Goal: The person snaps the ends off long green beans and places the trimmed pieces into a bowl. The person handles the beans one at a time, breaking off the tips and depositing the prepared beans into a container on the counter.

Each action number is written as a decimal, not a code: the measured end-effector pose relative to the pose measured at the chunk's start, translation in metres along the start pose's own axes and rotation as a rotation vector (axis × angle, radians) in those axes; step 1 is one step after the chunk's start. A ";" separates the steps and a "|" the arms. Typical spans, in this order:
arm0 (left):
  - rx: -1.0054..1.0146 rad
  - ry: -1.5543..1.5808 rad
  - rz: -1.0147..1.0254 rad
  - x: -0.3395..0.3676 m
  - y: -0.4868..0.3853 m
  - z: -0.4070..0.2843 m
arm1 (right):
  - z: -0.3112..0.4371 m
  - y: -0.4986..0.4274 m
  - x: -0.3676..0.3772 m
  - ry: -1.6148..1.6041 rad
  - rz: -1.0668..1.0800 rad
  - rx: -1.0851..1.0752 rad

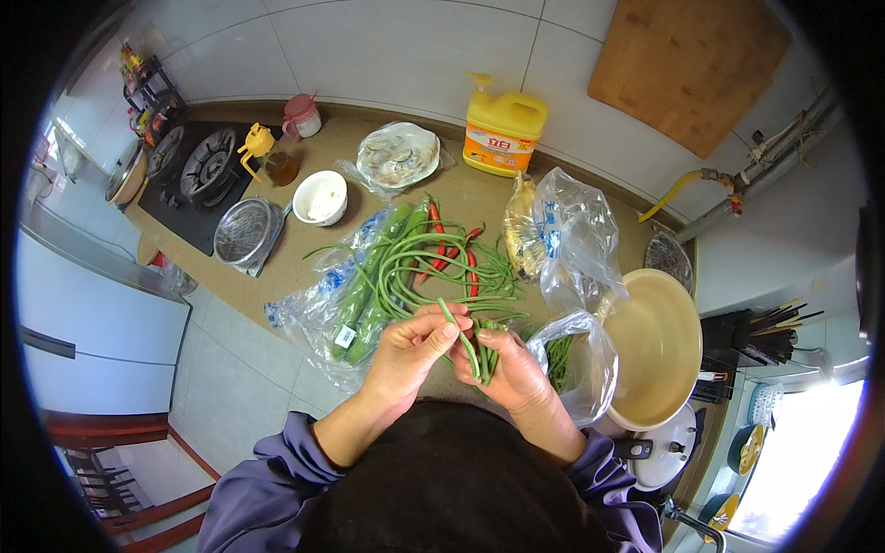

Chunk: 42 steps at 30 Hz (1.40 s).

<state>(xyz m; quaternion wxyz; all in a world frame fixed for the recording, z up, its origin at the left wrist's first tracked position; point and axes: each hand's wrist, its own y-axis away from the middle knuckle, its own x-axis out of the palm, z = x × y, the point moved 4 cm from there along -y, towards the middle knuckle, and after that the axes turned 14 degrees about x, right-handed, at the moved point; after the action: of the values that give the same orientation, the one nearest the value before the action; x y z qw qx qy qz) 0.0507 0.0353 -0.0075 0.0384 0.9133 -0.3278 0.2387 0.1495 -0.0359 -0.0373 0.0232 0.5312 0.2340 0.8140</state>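
My left hand [404, 356] pinches one green bean piece [448, 312] between thumb and fingers. Several short bean pieces [487, 358] lie bunched in my right hand [520, 377], close beside the left. Just beyond both hands, a loose tangle of long green beans [388, 273] spreads over the counter. Red chillies [473, 271] lie among the beans. To the left, long green cucumber-like vegetables [361, 311] rest in a clear plastic bag [304, 325]. By my right hand an open plastic bag [600, 359] holds more green beans [559, 359], partly hidden by its film.
A beige basin [653, 352] stands right, above a lidded pressure cooker [667, 449]. Bananas [522, 238] in plastic and a yellow detergent jug [505, 131] stand behind. Left are a white bowl [320, 198], covered plate [398, 155], oil jug [280, 168], strainer [245, 230] and gas hob [207, 166].
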 end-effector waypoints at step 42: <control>0.019 -0.603 0.396 0.041 -0.010 0.121 | 0.029 0.106 -0.080 0.393 -0.864 -0.444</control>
<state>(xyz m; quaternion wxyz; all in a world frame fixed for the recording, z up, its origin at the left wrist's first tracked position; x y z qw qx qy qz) 0.1344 -0.0077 -0.0945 -0.1155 0.8618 -0.4927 -0.0358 0.2319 -0.1426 -0.0528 0.4245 0.2059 0.2534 0.8445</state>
